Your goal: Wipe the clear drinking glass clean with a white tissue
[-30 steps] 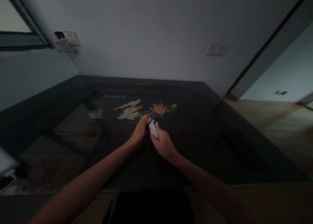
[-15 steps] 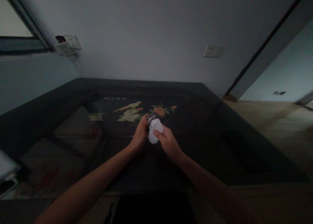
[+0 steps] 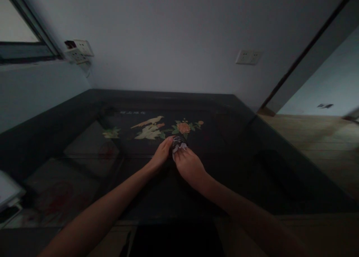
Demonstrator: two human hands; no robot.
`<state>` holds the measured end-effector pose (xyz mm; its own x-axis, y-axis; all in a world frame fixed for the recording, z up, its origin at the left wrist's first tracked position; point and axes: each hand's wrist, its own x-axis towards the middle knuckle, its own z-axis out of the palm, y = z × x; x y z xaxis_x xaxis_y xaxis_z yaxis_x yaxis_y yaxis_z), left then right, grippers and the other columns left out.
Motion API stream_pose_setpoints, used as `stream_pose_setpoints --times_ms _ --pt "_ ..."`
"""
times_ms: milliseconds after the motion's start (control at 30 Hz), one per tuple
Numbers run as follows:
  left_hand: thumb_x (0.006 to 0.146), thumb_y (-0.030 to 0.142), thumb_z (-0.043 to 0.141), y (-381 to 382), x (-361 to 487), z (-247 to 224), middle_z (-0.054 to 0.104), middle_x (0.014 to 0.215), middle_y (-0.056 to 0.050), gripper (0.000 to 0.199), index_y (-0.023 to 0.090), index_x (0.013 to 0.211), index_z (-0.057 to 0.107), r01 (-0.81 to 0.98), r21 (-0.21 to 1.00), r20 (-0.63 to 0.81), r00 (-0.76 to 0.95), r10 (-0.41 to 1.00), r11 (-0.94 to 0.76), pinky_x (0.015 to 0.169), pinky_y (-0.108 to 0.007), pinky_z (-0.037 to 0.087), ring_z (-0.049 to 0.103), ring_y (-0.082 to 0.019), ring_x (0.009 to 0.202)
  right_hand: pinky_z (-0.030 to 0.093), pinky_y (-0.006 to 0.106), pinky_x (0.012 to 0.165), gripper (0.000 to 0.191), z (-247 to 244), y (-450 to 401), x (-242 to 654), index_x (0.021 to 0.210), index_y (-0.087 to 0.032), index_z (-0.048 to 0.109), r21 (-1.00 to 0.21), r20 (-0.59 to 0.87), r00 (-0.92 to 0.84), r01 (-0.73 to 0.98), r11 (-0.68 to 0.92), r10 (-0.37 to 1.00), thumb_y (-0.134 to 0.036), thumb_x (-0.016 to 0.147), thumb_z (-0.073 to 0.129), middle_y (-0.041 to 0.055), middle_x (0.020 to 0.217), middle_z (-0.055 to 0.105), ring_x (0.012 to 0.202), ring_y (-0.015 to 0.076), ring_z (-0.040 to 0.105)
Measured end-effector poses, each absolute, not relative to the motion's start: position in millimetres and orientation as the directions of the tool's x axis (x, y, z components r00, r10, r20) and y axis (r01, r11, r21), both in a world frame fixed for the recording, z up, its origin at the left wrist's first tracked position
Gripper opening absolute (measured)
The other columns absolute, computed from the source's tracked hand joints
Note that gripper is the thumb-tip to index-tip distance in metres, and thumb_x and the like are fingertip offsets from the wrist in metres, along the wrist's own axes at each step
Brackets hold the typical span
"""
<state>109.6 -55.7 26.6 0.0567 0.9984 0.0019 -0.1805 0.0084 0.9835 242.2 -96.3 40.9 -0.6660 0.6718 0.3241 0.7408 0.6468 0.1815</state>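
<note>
My left hand (image 3: pixel 162 151) is closed around the left side of a small, dark, shiny, rounded object (image 3: pixel 178 140), which looks like a glass or cup. A crumpled white tissue (image 3: pixel 180 147) is bunched in my right hand (image 3: pixel 190 166), whose fingers press it against the near side or opening of that object. Whether the fingertips reach inside, I cannot tell. Both hands are over the middle of the dark glossy table (image 3: pixel 218 175), just in front of its painted birds and flowers.
A white object (image 3: pixel 9 191) lies at the table's left edge. Toward the right, a dark flat shape (image 3: pixel 280 171) rests on the tabletop. The wall behind carries a double socket (image 3: pixel 249 57) and, at left, another socket with an adapter (image 3: pixel 80 51).
My right hand has turned over and pushed the tissue up against the dark object, so less white shows. The object has shifted slightly in my left hand, and its opening is now covered.
</note>
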Motion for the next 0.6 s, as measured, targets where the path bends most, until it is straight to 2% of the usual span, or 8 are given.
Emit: stream_pose_setpoints --times_ms 167,367,467,533,600 --pt "0.084 0.048 0.055 -62.3 112.5 31.5 0.071 0.097 -0.006 0.038 0.018 0.105 0.063 -0.226 0.967 -0.091 0.121 0.988 0.117 0.070 -0.028 0.050 0.065 -0.020 0.083 0.042 0.048 0.102 0.039 25.0 -103.5 237.8 0.118 0.010 0.054 0.271 0.390 -0.597 0.802 0.533 0.701 0.000 0.084 0.040 0.0308 0.117 0.062 0.115 0.0324 0.058" --pt "0.085 0.045 0.054 -60.5 111.3 30.8 0.071 0.097 -0.006 0.033 0.018 0.103 0.064 -0.258 0.958 -0.096 0.115 0.989 0.123 0.070 -0.027 0.050 0.065 -0.018 0.081 0.043 0.047 0.104 0.037 19.5 -99.9 238.1 0.117 0.010 0.056 0.235 0.405 -0.624 0.778 0.583 0.669 -0.004 0.085 0.043 0.0308 0.117 0.062 0.115 0.0320 0.059" --pt "0.086 0.044 0.053 -59.3 111.8 32.6 0.071 0.099 -0.005 0.032 0.019 0.102 0.064 -0.281 0.948 -0.131 0.094 0.987 0.152 0.070 -0.027 0.050 0.065 -0.019 0.083 0.045 0.045 0.102 0.037 23.1 -99.8 236.9 0.116 0.012 0.056 0.276 0.419 -0.620 0.783 0.557 0.664 -0.005 0.086 0.044 0.0321 0.117 0.062 0.113 0.0327 0.061" --pt "0.086 0.042 0.053 -59.0 112.5 34.8 0.071 0.097 -0.005 0.030 0.019 0.101 0.064 -0.298 0.941 -0.141 0.086 0.986 0.160 0.071 -0.027 0.050 0.065 -0.019 0.085 0.047 0.043 0.099 0.036 26.7 -101.4 235.3 0.116 0.011 0.057 0.291 0.424 -0.611 0.791 0.538 0.668 -0.004 0.087 0.042 0.0302 0.116 0.063 0.110 0.0318 0.062" --pt "0.087 0.040 0.053 -58.3 113.1 36.4 0.071 0.095 -0.005 0.028 0.019 0.099 0.065 -0.317 0.938 -0.126 0.070 0.990 0.142 0.076 -0.027 0.049 0.064 -0.019 0.087 0.048 0.042 0.098 0.035 29.5 -103.0 233.7 0.116 0.008 0.059 0.255 0.424 -0.602 0.797 0.548 0.677 -0.004 0.088 0.041 0.0275 0.114 0.065 0.109 0.0301 0.063"
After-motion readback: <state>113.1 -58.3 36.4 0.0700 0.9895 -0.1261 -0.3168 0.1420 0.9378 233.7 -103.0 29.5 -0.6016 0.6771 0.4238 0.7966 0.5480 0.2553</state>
